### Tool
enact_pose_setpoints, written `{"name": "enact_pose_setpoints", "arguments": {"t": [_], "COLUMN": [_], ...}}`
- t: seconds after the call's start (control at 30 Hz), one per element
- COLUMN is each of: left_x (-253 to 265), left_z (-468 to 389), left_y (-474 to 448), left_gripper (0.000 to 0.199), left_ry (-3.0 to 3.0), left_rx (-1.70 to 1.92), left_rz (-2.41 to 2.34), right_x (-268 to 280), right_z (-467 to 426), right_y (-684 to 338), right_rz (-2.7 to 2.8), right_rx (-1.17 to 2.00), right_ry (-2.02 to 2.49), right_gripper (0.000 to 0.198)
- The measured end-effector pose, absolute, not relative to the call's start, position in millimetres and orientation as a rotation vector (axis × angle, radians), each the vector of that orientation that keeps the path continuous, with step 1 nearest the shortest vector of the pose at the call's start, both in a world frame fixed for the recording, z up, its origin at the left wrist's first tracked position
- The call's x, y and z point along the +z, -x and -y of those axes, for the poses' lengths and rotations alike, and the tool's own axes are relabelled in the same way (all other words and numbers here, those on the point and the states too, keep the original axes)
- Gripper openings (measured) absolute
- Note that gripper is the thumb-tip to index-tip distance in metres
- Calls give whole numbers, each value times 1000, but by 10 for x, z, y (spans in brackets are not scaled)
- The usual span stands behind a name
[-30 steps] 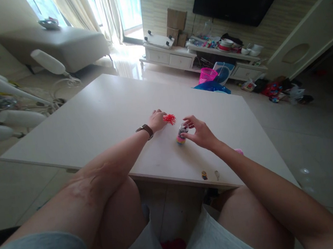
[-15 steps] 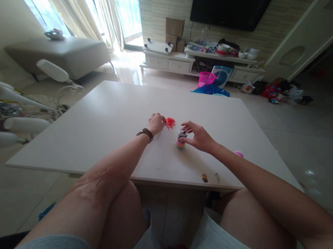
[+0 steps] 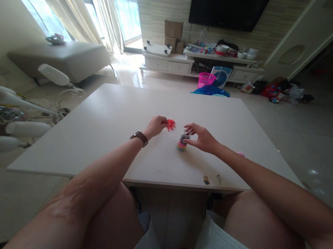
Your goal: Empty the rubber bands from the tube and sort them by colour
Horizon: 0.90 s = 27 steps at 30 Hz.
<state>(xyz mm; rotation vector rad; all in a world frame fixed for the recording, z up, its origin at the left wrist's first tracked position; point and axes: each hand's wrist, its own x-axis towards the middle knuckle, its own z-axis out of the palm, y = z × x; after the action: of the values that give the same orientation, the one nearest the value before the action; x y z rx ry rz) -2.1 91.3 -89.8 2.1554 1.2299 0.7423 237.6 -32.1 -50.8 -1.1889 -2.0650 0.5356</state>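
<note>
A small heap of thin red strands [image 3: 171, 124] lies on the white table. My left hand [image 3: 156, 125], with a watch on its wrist, has its fingers pinched together at the heap's left edge, on some of the strands. Closer to me is a small clear jar [image 3: 182, 143] with coloured layers inside, yellow and pink low down and dark above. It leans slightly to the right. My right hand [image 3: 202, 137] holds it from the right, thumb on the near side and fingers curled about the top. What fills the jar is too small to make out.
By the white table's [image 3: 123, 113] near edge lie a yellow minion figure [image 3: 206, 180] and a small pale item [image 3: 219, 179]. A pink object [image 3: 241, 154] is partly behind my right forearm. Beyond the table stand a pink basket [image 3: 206, 79] and a TV cabinet [image 3: 180, 66].
My left hand has turned a little, its fingers now closer together at the red strands. The jar tilts more to the right in my right hand. The view has shifted slightly.
</note>
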Motion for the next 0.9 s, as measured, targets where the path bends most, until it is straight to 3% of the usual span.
{"name": "enact_pose_setpoints", "arguments": {"t": [0.57, 0.9], "left_x": [-181, -95], "left_z": [-358, -143], "left_y": [-149, -160], "left_gripper": [26, 27], "left_ry": [-2581, -2711], "left_rx": [712, 598], "left_rz": [-716, -701], "right_x": [-569, -533], "right_z": [340, 381], "right_y": [-2189, -2147], "right_rz": [1986, 1950], "right_rx": [537, 529], "right_ry": [1316, 1377], "right_gripper": [64, 46]}}
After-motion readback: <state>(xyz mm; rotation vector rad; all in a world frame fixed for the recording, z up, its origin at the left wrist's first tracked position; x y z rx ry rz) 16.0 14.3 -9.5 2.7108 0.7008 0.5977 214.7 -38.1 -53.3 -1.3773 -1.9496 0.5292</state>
